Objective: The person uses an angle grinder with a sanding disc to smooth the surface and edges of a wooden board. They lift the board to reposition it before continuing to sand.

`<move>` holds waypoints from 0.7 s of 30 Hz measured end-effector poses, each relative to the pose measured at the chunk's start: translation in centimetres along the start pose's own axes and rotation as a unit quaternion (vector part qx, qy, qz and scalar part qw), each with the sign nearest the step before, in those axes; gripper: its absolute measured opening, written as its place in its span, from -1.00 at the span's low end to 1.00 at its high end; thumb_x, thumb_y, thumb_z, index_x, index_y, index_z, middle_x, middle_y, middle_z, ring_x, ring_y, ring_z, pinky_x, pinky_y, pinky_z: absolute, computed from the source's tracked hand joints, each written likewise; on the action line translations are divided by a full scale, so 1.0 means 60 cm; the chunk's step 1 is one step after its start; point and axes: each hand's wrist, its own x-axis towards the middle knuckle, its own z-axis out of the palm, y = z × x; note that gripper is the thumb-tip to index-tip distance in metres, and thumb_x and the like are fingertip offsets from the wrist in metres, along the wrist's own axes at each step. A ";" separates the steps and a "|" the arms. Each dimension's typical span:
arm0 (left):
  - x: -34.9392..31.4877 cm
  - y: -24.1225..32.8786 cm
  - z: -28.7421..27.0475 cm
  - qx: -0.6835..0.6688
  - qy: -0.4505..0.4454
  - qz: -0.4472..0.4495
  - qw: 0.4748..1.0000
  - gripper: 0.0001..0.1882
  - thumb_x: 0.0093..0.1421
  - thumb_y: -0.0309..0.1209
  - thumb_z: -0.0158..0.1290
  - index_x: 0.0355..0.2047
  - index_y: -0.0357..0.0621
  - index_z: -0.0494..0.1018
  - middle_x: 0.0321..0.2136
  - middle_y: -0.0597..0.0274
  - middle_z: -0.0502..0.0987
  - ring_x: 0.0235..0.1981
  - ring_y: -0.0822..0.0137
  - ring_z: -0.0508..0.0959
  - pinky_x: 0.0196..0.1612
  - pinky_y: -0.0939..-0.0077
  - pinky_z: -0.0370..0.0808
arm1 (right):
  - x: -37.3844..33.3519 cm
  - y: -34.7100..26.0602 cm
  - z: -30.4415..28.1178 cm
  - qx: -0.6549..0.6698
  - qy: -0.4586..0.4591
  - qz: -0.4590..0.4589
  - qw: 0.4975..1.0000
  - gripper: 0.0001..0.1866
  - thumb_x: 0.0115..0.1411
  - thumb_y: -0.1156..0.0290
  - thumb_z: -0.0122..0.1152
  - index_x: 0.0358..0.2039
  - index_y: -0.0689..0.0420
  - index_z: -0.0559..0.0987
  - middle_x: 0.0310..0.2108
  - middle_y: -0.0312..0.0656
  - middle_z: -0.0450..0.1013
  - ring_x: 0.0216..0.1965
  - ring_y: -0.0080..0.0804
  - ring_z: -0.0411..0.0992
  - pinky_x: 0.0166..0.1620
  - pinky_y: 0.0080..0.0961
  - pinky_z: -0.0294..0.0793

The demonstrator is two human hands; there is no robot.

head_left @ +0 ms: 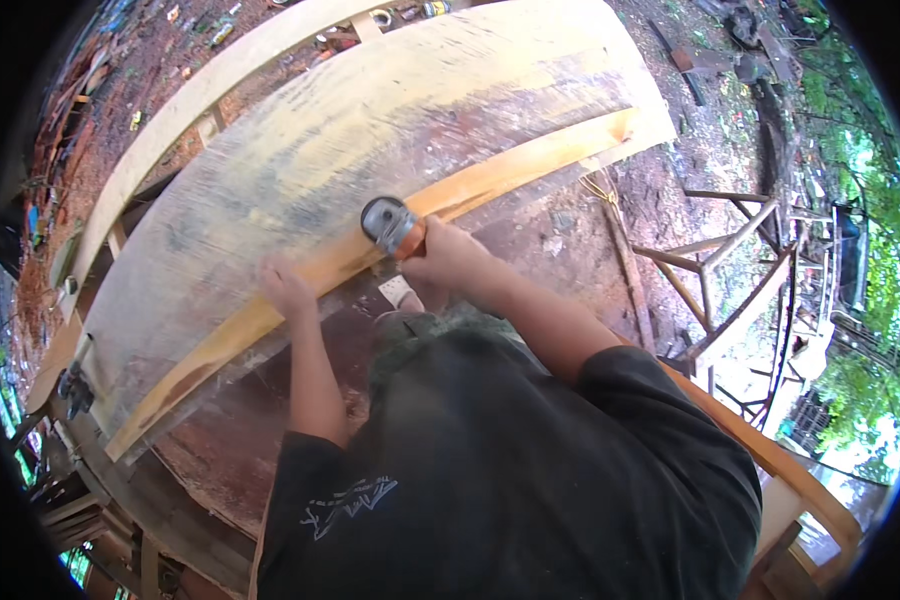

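My right hand is closed around an angle grinder with an orange body and a grey head. Its round dark disc is at the long, slightly curved wooden plank; I cannot tell whether they touch. Farther left, my left hand is over the plank's far edge, its fingers pointing away from me and smeared by motion. Whether they grip the plank is unclear. Beneath the plank is a broad, dusty panel with a rounded far edge and dark streaks.
A curved pale timber rail runs beyond the panel. At the panel's left end sits a dark clamp. Frames of wooden poles stand at the right. Another curved orange-brown timber lies at lower right. Scattered debris covers the reddish ground.
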 end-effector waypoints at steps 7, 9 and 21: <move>0.003 0.100 0.128 0.223 0.111 -0.028 0.968 -0.40 0.47 -0.07 -0.24 -0.17 -0.38 0.62 0.37 -0.21 0.25 0.42 -0.17 0.18 0.39 -0.05 0.15 | 0.031 0.181 -0.148 0.067 0.101 0.035 0.992 -0.48 -0.02 0.14 0.42 -0.10 0.21 0.64 -0.25 0.04 0.64 -0.17 -0.06 0.63 -0.07 -0.22 0.57; 0.000 0.104 0.146 0.299 0.140 -0.012 0.944 -0.31 0.48 0.03 -0.28 -0.07 -0.41 0.60 0.41 -0.18 0.19 0.42 -0.20 0.15 0.41 -0.15 0.09 | 0.029 0.222 -0.201 0.090 0.113 0.037 0.989 -0.47 -0.02 0.14 0.41 -0.09 0.22 0.63 -0.27 0.02 0.63 -0.19 -0.10 0.63 -0.07 -0.24 0.56; 0.017 0.088 0.135 0.361 0.081 -0.055 0.927 -0.20 0.49 0.08 -0.34 0.07 -0.58 0.50 0.42 -0.24 0.16 0.43 -0.15 0.14 0.47 0.06 0.06 | 0.038 0.451 -0.460 0.139 0.199 0.137 0.960 -0.52 0.00 0.14 0.40 -0.15 0.22 0.66 -0.36 -0.10 0.61 -0.29 -0.35 0.58 -0.14 -0.32 0.56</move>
